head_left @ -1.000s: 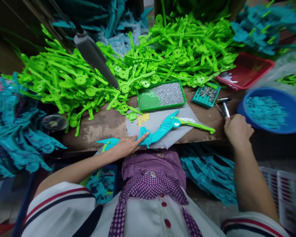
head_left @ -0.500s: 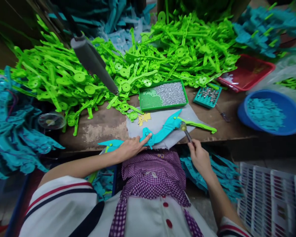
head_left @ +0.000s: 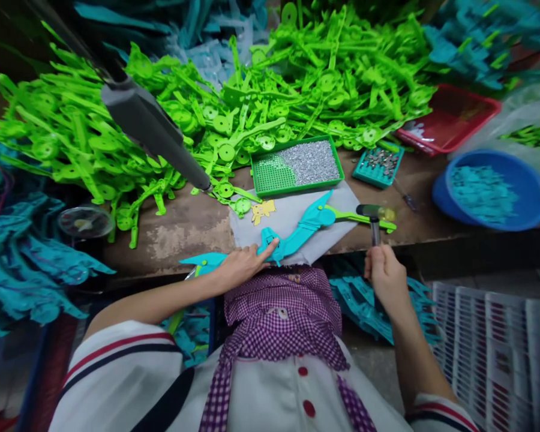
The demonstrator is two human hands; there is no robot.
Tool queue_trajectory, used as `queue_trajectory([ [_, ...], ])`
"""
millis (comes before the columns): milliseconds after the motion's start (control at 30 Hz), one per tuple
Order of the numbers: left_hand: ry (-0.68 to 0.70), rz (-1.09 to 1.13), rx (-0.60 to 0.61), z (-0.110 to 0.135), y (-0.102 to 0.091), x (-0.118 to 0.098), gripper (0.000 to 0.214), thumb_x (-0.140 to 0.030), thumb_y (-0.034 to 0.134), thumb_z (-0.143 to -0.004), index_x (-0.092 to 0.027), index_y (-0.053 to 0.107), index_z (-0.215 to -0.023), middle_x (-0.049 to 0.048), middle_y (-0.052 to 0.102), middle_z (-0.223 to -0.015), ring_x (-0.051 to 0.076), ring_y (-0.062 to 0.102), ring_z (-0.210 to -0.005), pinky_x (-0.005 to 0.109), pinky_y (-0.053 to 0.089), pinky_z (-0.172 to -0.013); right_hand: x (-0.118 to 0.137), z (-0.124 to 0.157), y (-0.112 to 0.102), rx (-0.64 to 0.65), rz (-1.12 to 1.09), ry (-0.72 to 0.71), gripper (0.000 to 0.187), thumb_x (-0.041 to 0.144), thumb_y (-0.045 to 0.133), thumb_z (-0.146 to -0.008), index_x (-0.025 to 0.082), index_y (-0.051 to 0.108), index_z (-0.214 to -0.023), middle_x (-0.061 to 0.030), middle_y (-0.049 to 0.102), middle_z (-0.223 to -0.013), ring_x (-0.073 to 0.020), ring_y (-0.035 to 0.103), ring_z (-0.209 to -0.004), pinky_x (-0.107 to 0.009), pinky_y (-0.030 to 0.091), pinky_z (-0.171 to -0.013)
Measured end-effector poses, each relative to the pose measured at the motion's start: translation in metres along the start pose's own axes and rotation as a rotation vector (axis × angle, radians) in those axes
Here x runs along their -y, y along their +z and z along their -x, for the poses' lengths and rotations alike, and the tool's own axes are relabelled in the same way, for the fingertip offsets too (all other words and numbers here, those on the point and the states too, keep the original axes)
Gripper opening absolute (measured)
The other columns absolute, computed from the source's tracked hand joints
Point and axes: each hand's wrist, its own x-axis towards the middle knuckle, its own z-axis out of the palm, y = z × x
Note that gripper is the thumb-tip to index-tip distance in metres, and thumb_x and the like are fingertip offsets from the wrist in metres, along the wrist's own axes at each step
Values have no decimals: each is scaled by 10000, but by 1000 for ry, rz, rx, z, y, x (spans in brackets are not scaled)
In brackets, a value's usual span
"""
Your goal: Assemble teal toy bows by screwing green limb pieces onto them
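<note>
A teal plastic scissor-shaped piece (head_left: 297,231) joined to a bright green arm (head_left: 364,219) lies on a grey cloth (head_left: 288,216) at the bench's front edge. My left hand (head_left: 243,267) presses the teal piece's near end flat with the forefinger stretched out. My right hand (head_left: 384,273) is closed around the handle of a small hammer (head_left: 373,219), whose head hangs just right of the joint.
A huge heap of green plastic arms (head_left: 252,102) covers the back of the bench. A green tray of small metal rivets (head_left: 299,165), a teal tray (head_left: 378,163), a red tray (head_left: 450,120) and a blue bowl of teal discs (head_left: 490,189) stand nearby. A grey bar (head_left: 157,135) slants in from the upper left.
My right hand picked up the hammer from the right, brought its head onto the joint, then lifted it slightly to the right. My left hand stayed on the teal piece.
</note>
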Motion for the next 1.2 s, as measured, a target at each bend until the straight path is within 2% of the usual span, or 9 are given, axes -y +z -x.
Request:
queue_trajectory([
  [200, 14, -57, 42, 0, -3, 1, 639, -459, 382, -1062, -216, 226, -1632, 146, 621, -951, 226, 636, -698, 297, 428, -594, 3, -11, 1, -181, 184, -12, 279, 460, 358, -975, 250, 452, -818, -1, 481, -583, -185, 464, -528, -307, 301, -587],
  [367, 22, -84, 62, -2, -7, 3, 636, -469, 343, -1069, -225, 192, -1636, 141, 622, -953, 211, 632, -703, 283, 420, -595, 10, -14, 9, 40, 276, 42, 222, 392, 450, -927, 251, 413, -760, 45, 343, -528, -150, 295, -488, -307, 197, -595],
  [433, 26, -98, 81, -2, -9, 3, 631, -459, 340, -1071, -228, 187, -1637, 145, 624, -967, 211, 634, -708, 283, 410, -590, 6, -10, 1, -53, 245, 68, 252, 427, 411, -952, 248, 434, -777, 24, 398, -558, -165, 351, -511, -306, 227, -601],
  [533, 28, -104, 85, -2, -10, 3, 624, -449, 356, -1068, -224, 213, -1632, 155, 627, -979, 217, 635, -709, 290, 389, -576, -10, -1, -11, -326, 226, 144, 318, 480, 341, -992, 244, 440, -803, 6, 437, -592, -178, 404, -542, -312, 259, -606],
  [700, 30, -100, 87, -3, -10, 9, 646, -486, 355, -1065, -229, 199, -1637, 152, 641, -1012, 218, 637, -730, 302, 374, -585, -36, 2, -9, -228, 201, 194, 478, 656, 351, -958, 244, 420, -725, 27, 403, -556, -148, 351, -530, -312, 258, -588],
  [867, 27, -71, 0, -38, -24, 4, 687, -500, 437, -1040, -296, 176, -1642, 166, 634, -1164, 258, 642, -913, 334, 422, -733, -23, 0, -8, -384, -20, 111, 550, 730, 296, -960, 239, 458, -772, 22, 477, -582, -147, 453, -506, -297, 355, -524],
  [1033, 59, -37, -209, -74, -36, -5, 727, -487, 514, -1014, -235, 230, -1633, 184, 525, -1448, 315, 548, -1236, 403, 400, -992, 12, 6, 19, -146, -218, -5, 498, 701, 381, -959, 239, 475, -799, 41, 480, -574, -127, 443, -447, -270, 347, -456],
  [1100, 15, 34, -348, -57, -29, -4, 647, -445, 487, -1033, -216, 297, -1608, 168, 510, -1489, 295, 514, -1310, 412, 361, -1074, 21, 13, 35, -17, -142, -116, 499, 687, 382, -960, 233, 503, -793, 27, 506, -562, -135, 470, -454, -274, 360, -484],
  [1200, -189, 186, -622, 2, 1, 1, 483, -385, 458, -1049, -226, 454, -1505, 131, 599, -1379, 241, 549, -1283, 383, 388, -1077, 33, 21, 57, 159, 6, -302, 478, 654, 389, -953, 232, 541, -786, 23, 491, -509, -154, 480, -444, -286, 346, -509],
])
